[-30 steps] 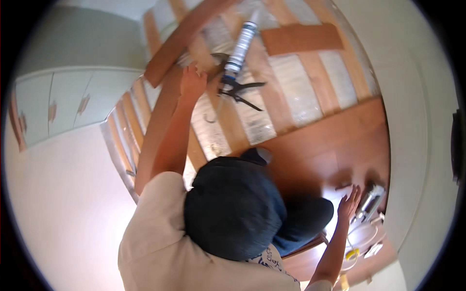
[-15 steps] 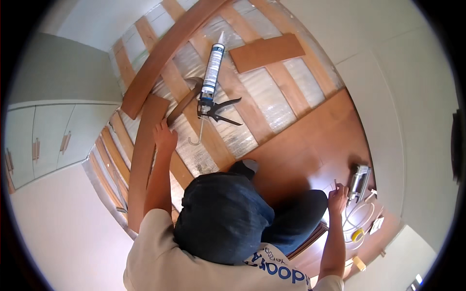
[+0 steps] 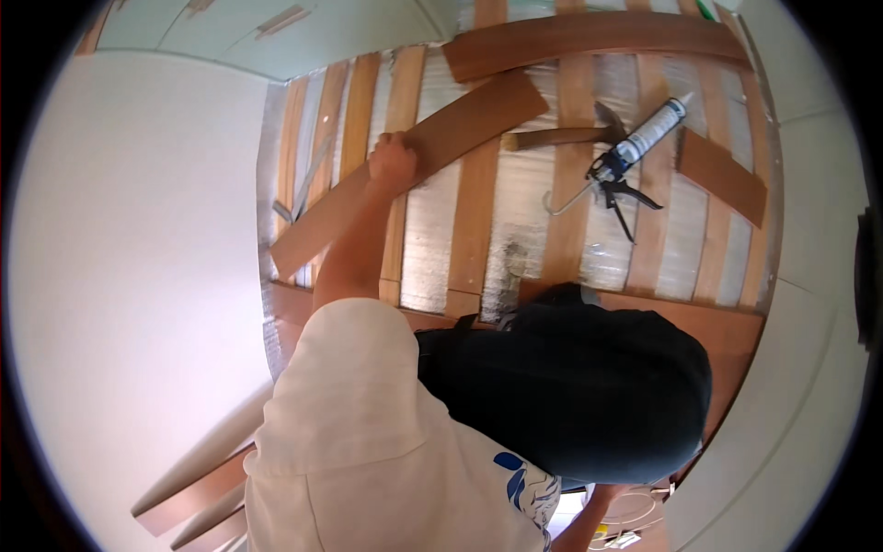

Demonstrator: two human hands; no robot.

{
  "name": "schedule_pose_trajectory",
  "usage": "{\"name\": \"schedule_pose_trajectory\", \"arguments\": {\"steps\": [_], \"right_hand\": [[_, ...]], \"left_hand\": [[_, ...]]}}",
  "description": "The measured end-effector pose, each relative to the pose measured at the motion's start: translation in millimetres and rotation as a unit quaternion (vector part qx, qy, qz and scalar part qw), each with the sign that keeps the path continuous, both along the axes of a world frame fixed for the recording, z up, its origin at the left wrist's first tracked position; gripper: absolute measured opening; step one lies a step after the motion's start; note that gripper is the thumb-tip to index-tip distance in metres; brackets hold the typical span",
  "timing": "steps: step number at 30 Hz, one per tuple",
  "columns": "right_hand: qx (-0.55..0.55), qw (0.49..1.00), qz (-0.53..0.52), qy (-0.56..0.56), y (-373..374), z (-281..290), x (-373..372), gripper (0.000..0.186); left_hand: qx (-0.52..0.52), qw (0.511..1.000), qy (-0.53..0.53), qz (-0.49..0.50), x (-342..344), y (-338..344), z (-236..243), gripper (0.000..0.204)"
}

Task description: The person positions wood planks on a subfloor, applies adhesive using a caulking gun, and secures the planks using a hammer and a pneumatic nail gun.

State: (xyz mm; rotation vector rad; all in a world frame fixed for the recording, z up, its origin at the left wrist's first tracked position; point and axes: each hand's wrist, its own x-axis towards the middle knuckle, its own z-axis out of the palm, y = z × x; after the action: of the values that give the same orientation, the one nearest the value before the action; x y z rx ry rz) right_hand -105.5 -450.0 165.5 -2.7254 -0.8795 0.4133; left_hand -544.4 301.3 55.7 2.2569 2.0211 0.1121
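My left hand (image 3: 393, 164) is closed around the far edge of a reddish-brown floor plank (image 3: 469, 124), about midway along it. The plank lies slantwise over pale wooden battens (image 3: 476, 212) and silvery foil sheeting (image 3: 430, 212). To the right of its far end is a hammer (image 3: 561, 137), its wooden handle toward the plank. A caulking gun (image 3: 635, 152) rests by the hammer's head, nozzle up and right. Only a bit of my right hand (image 3: 604, 494) shows at the lower edge, behind my leg; its fingers are hidden.
A longer plank (image 3: 598, 41) lies across the far battens, and a short board piece (image 3: 724, 175) sits at the right. A metal square (image 3: 313, 179) is near the left wall. More planks (image 3: 198, 492) lie at lower left. Pale cabinets (image 3: 230, 32) stand far left.
My view has turned, so the floor appears rotated clockwise. My left hand has shifted from the plank's end toward its middle. My right hand, earlier holding a thin stick-like thing, is now mostly hidden.
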Motion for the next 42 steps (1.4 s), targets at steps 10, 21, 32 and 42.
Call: {"name": "schedule_pose_trajectory", "arguments": {"steps": [10, 21, 32, 42], "right_hand": [[-0.173, 0.984, 0.018, -0.048, 30, 36, 199, 0.037], [-0.446, 0.890, 0.089, -0.015, 65, 101, 294, 0.044], [-0.238, 0.962, -0.063, 0.117, 163, 70, 232, 0.030], [-0.204, 0.959, -0.155, 0.121, 121, 64, 150, 0.029]], "left_hand": [[-0.145, 0.928, 0.051, 0.339, -205, -10, -37, 0.053], [-0.397, 0.772, 0.486, -0.101, -365, 60, -110, 0.047], [-0.311, 0.884, 0.320, 0.140, -320, 60, -56, 0.044], [-0.082, 0.966, 0.245, 0.021, -211, 72, 19, 0.033]]}}
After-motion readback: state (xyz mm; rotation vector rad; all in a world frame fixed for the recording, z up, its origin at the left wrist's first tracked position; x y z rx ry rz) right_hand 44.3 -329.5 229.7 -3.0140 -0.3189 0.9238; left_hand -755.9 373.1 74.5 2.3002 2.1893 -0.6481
